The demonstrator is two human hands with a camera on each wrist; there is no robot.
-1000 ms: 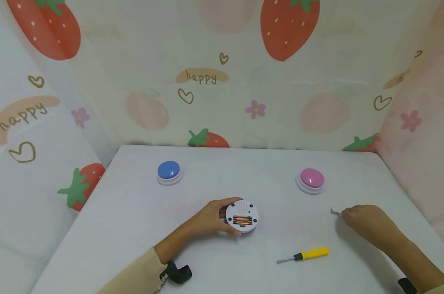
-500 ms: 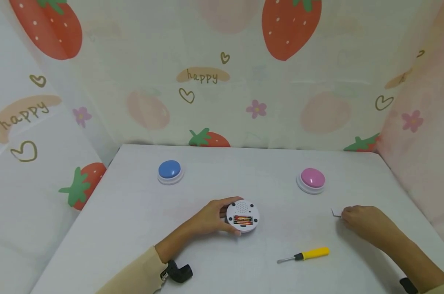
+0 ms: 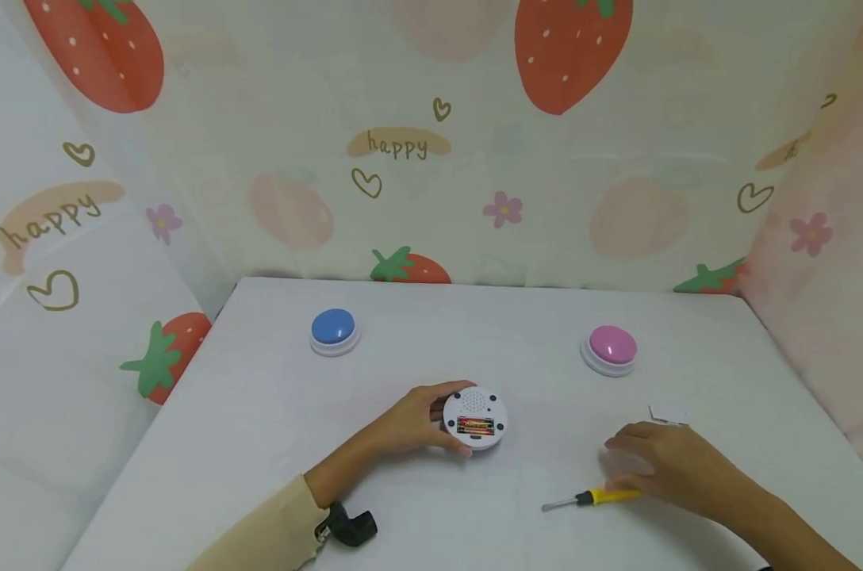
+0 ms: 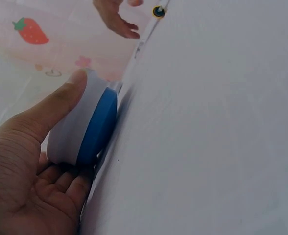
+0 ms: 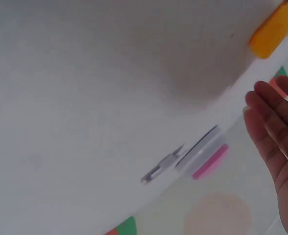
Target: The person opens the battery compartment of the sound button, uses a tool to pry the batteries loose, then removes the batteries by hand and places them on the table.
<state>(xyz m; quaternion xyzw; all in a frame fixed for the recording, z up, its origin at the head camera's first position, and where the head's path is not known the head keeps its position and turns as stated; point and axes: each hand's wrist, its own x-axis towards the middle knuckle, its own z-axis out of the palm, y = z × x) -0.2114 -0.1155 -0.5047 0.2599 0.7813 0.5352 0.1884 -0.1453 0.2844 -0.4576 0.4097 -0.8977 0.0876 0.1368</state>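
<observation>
My left hand [image 3: 408, 423] holds a round white push-button buzzer [image 3: 492, 411] upside down between thumb and fingers. Its battery bay faces up, with batteries [image 3: 476, 427] inside. The left wrist view shows the buzzer's blue dome [image 4: 99, 127] turned down toward the table. Over a yellow-handled screwdriver [image 3: 604, 497] is my right hand [image 3: 677, 468], fingers extended and thumb by the handle; whether it touches is unclear. The right wrist view has the fingers apart from the yellow handle [image 5: 274, 32]. A small white battery cover [image 3: 667, 414] lies just behind the right hand.
A blue-topped buzzer [image 3: 334, 329] stands at the back left of the white table [image 3: 431, 523]. A pink-topped buzzer [image 3: 611, 349] stands at the back right. Printed cloth walls [image 3: 417, 214] enclose the table's back and sides.
My right hand has let go of the battery cover, leaving it on the table, and has moved left and nearer to the screwdriver with fingers spread. The left hand keeps its hold.
</observation>
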